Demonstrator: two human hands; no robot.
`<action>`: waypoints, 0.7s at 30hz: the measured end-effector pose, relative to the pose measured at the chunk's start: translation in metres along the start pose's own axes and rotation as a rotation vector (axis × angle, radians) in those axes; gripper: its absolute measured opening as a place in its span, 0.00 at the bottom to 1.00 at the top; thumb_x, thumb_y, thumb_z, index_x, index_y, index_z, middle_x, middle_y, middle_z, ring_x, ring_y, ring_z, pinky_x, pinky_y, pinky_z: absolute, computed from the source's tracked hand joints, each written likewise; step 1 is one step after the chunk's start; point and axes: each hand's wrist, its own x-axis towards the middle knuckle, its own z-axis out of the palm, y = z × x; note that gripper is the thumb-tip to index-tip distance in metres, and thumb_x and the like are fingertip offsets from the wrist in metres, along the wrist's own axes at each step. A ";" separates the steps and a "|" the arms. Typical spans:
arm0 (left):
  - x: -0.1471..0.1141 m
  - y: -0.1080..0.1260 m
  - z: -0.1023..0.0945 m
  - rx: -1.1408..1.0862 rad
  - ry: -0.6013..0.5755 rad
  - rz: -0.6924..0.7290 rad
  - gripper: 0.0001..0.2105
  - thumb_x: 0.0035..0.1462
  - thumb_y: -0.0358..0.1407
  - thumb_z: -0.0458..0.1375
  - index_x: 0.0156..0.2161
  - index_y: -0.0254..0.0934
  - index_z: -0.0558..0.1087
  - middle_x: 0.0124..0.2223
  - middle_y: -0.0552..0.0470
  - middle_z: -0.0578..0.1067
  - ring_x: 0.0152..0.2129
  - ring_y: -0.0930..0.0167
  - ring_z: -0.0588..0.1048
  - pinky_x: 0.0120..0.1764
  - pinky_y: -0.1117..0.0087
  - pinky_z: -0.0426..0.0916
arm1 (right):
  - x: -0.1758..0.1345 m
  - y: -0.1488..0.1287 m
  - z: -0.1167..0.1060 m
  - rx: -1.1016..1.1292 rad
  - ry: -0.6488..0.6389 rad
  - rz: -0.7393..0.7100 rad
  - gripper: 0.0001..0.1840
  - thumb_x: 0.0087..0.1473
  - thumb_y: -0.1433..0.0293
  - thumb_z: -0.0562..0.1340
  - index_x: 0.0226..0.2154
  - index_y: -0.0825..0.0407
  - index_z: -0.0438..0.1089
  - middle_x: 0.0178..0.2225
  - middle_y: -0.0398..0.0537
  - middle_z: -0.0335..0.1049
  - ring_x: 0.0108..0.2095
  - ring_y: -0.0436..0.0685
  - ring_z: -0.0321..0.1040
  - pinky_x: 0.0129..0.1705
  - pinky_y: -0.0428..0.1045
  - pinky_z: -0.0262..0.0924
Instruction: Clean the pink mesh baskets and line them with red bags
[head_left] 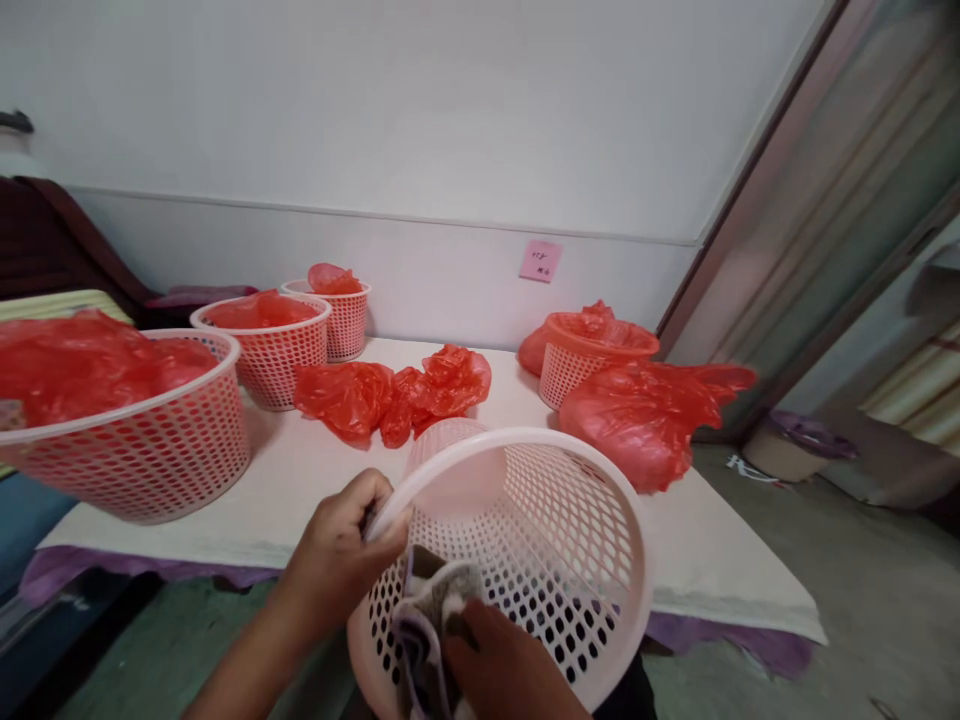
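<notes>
A pale pink perforated plastic basket (574, 500) is tilted with its mouth toward me at the table's front edge. My left hand (352, 550) grips its rim on the left, thumb over the edge. Inside the mouth, my right hand (502, 655) is closed on a folded cloth (431, 620), grey and white with a purple edge, against the basket's left inner wall. Some of the right fingers are hidden in the cloth. Just behind the basket lie crumpled red plastic bags (397, 395).
Baskets with red bags in them stand left: a near one (180, 440), a middle one (281, 350) and a far one (349, 320). Another basket (570, 370) and a filled red bag (637, 420) are right on the white-covered table (742, 580). A pink note (540, 260) is on the wall.
</notes>
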 end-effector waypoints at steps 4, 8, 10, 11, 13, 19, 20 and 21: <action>0.016 0.011 0.005 -0.103 0.006 0.021 0.13 0.54 0.39 0.57 0.25 0.40 0.57 0.23 0.63 0.56 0.21 0.77 0.58 0.26 0.75 0.54 | -0.013 0.006 0.026 -0.114 0.288 -0.102 0.09 0.57 0.67 0.58 0.42 0.45 0.69 0.33 0.47 0.73 0.29 0.56 0.70 0.26 0.47 0.60; 0.028 0.021 0.016 -0.240 -0.034 0.010 0.14 0.53 0.39 0.59 0.25 0.40 0.57 0.24 0.64 0.56 0.21 0.77 0.57 0.26 0.75 0.53 | -0.009 0.010 0.039 -0.303 0.619 -0.245 0.19 0.52 0.69 0.62 0.48 0.46 0.67 0.39 0.55 0.73 0.32 0.62 0.69 0.30 0.53 0.66; 0.031 0.026 0.021 -0.284 -0.042 0.015 0.14 0.53 0.40 0.60 0.25 0.40 0.58 0.24 0.64 0.56 0.22 0.77 0.56 0.26 0.75 0.54 | -0.005 0.011 0.040 -0.309 0.650 -0.251 0.22 0.49 0.69 0.65 0.49 0.49 0.66 0.37 0.55 0.73 0.30 0.62 0.68 0.27 0.53 0.66; 0.031 0.027 0.023 -0.295 -0.032 0.018 0.14 0.53 0.40 0.60 0.26 0.40 0.58 0.24 0.64 0.56 0.22 0.77 0.56 0.26 0.75 0.54 | -0.004 0.011 0.038 -0.299 0.640 -0.262 0.24 0.47 0.68 0.66 0.49 0.50 0.66 0.36 0.55 0.73 0.30 0.62 0.68 0.27 0.53 0.67; 0.026 0.029 0.028 -0.292 0.021 0.007 0.13 0.54 0.41 0.60 0.27 0.40 0.60 0.24 0.64 0.57 0.21 0.77 0.58 0.25 0.75 0.55 | -0.002 0.008 0.033 -0.248 0.596 -0.277 0.26 0.44 0.67 0.67 0.48 0.51 0.67 0.35 0.55 0.72 0.29 0.62 0.67 0.27 0.53 0.67; -0.028 0.009 0.051 -0.223 0.116 -0.210 0.10 0.58 0.44 0.56 0.35 0.41 0.64 0.26 0.62 0.66 0.22 0.75 0.66 0.26 0.75 0.62 | 0.004 -0.021 -0.016 0.269 0.381 -0.135 0.36 0.41 0.70 0.64 0.56 0.50 0.61 0.47 0.56 0.66 0.44 0.64 0.66 0.43 0.57 0.68; -0.037 0.003 0.053 -0.231 0.151 -0.229 0.11 0.59 0.46 0.55 0.35 0.41 0.64 0.27 0.61 0.66 0.23 0.75 0.66 0.27 0.74 0.63 | 0.005 -0.027 -0.024 0.350 0.352 -0.122 0.37 0.41 0.71 0.63 0.57 0.50 0.61 0.49 0.56 0.64 0.47 0.64 0.65 0.46 0.57 0.66; -0.044 -0.003 0.054 -0.240 0.197 -0.238 0.12 0.59 0.47 0.55 0.35 0.41 0.64 0.27 0.61 0.67 0.23 0.75 0.66 0.27 0.74 0.63 | 0.006 -0.031 -0.030 0.407 0.322 -0.124 0.37 0.41 0.72 0.62 0.57 0.50 0.60 0.50 0.56 0.64 0.49 0.63 0.64 0.49 0.57 0.65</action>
